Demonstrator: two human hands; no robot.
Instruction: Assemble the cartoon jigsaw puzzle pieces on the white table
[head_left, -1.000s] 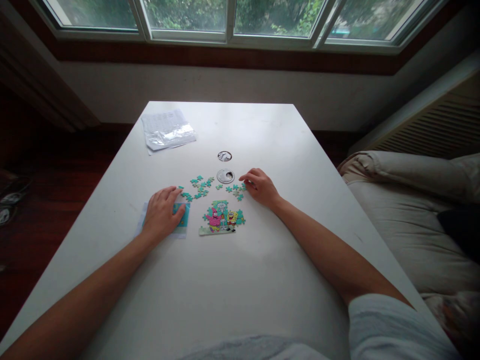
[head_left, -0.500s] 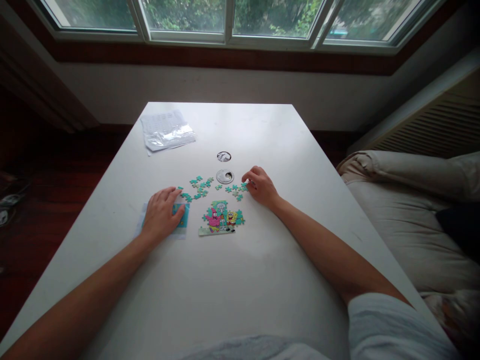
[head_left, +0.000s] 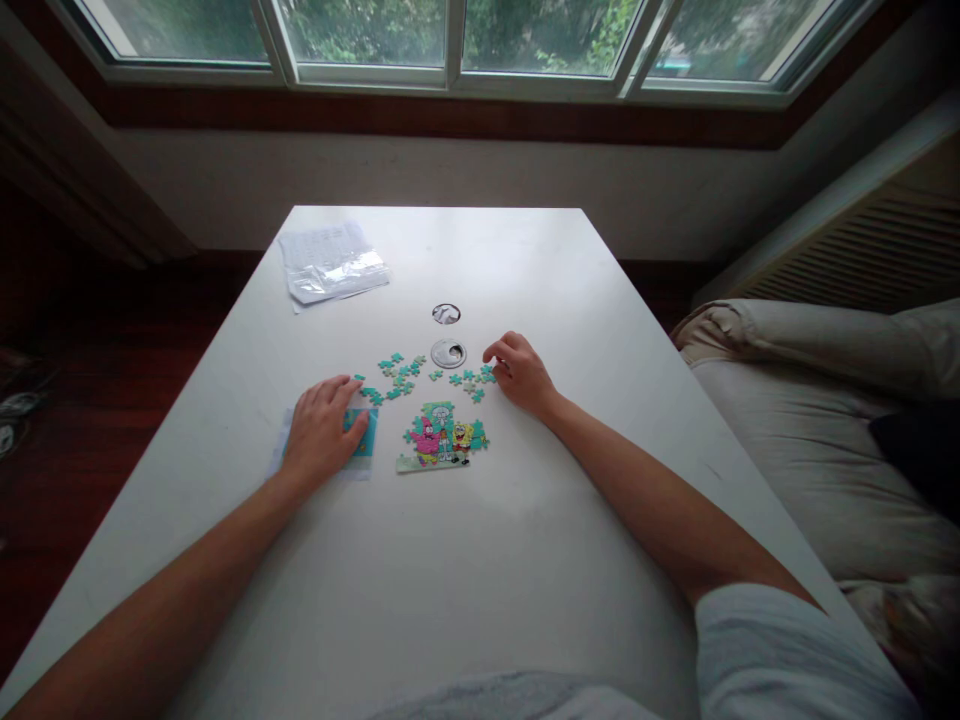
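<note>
A partly assembled cartoon jigsaw puzzle (head_left: 442,437) lies near the middle of the white table (head_left: 450,560). Several loose teal pieces (head_left: 401,372) are scattered just beyond it. My left hand (head_left: 322,428) rests flat, fingers spread, on a small blue reference card (head_left: 361,443) left of the puzzle. To the right, my right hand (head_left: 520,373) has its fingers curled and pinched at a loose teal piece (head_left: 488,374) at the right end of the scatter.
A clear plastic bag with paper (head_left: 330,262) lies at the table's far left. Two round metal cable grommets (head_left: 448,352) sit behind the pieces. A cushioned seat (head_left: 817,420) stands to the right, windows beyond the table.
Almost nothing has moved. My right hand's fingers have curled slightly tighter at the loose pieces; the left hand stays on the card.
</note>
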